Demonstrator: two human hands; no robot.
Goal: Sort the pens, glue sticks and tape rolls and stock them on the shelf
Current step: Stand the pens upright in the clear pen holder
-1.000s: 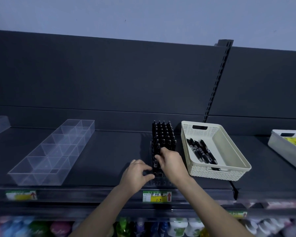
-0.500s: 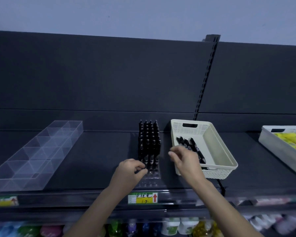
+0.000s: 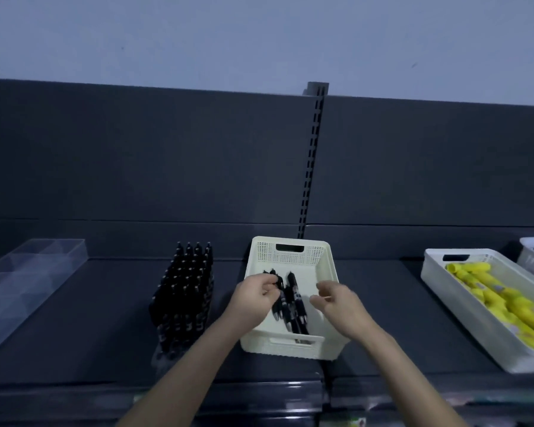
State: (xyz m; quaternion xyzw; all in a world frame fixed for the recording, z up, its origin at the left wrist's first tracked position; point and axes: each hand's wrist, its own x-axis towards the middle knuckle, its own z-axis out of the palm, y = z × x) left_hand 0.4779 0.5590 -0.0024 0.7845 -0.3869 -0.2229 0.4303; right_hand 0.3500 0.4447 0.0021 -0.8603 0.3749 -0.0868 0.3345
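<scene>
Pen stocking is the step in hand: the left hand [image 3: 253,295] closes its fingers on black pens [image 3: 293,298] inside the cream basket [image 3: 287,346], while the right hand [image 3: 336,305] hovers open-fingered (empty). Next, probably, lift them left into the nearly full pen rack [image 3: 184,291]

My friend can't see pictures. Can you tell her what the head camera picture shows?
Two bare hands reach into a cream basket of black pens on a dark shelf; the left hand pinches a pen, the right hand hovers open. A stand of upright black pens sits left of it, a white tray of yellow items to the right.
</scene>
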